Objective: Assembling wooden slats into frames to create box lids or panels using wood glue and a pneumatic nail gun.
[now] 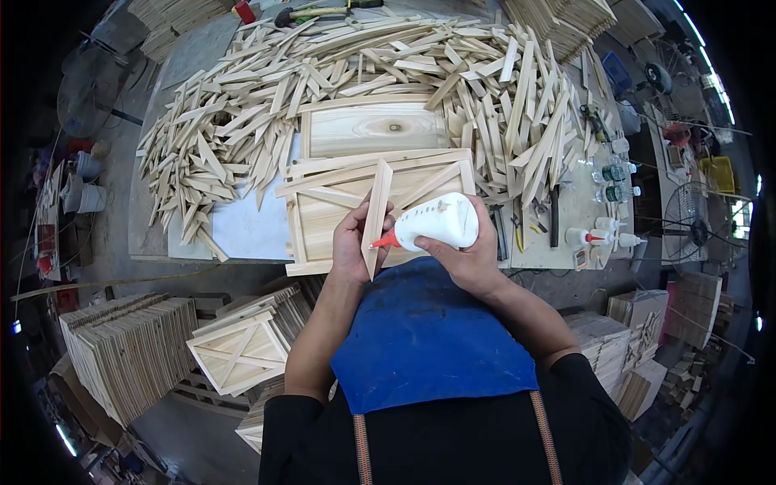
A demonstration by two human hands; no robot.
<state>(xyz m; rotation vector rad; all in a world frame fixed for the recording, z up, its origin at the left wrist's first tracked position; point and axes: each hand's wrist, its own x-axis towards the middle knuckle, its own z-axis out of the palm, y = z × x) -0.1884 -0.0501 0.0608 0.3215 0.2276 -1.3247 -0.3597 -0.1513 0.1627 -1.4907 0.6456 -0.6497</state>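
My left hand (351,241) holds a narrow wooden slat (377,212) with pointed ends, tilted on edge over the bench's near edge. My right hand (471,257) grips a white glue bottle (440,221) lying sideways, its red nozzle (387,240) touching the slat's edge. Just behind the hands lies a square wooden panel (323,212) with a frame and diagonal slats, and a second panel (376,128) with a knot lies beyond it.
A big heap of pointed slats (242,105) covers the workbench (242,230). Small glue bottles (602,236) and drink bottles (614,182) stand at the right. Stacks of finished panels (129,347) stand lower left, more stacks (630,339) lower right. I wear a blue apron (428,339).
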